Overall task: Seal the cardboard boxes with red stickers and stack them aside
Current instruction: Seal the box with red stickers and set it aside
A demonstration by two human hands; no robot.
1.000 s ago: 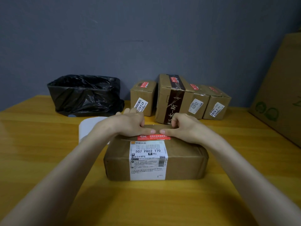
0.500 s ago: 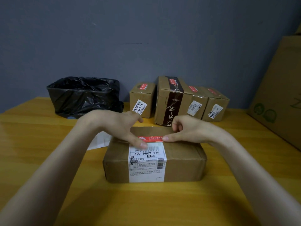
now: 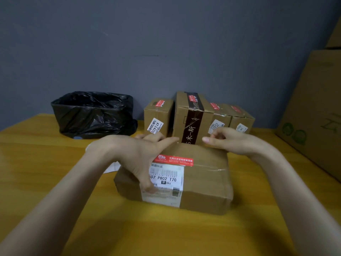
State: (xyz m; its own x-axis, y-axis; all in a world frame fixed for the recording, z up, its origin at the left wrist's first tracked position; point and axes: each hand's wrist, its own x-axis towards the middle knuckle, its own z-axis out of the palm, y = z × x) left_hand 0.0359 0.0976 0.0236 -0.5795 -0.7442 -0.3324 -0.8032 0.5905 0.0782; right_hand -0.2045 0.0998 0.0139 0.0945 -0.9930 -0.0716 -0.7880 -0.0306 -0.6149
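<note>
Blue-grey wall [image 3: 166, 43] behind a yellow wooden table [image 3: 55, 163], on which I am working. Between my hands lies the flat brown cardboard box [image 3: 206, 182], its red rectangular sticker [image 3: 173, 160] already lying across the top seam, just right of my left hand [image 3: 136, 156] and above the white printed shipping label [image 3: 166, 182]. My left hand grasps the box: the thumb presses on the near face over the label's left edge, and the fingers reach over the top toward the far edge. My right hand [image 3: 230, 143] rests at the far right edge of the box, fingers loosely curled with nothing visible between them. Just beyond my fingertips stand four smaller brown cardboard boxes [image 3: 191, 115] in a row, each bearing a red sticker on top. Further left of my left hand sits a black plastic-lined bin [image 3: 94, 111]; well right of my right hand leans a large brown cardboard carton [image 3: 313, 111]. I judge the sealing step complete for this box and the setting-aside step beginning. The next move calls for my right hand to close on its edge, so that both hands can lift the box level toward the row.
</note>
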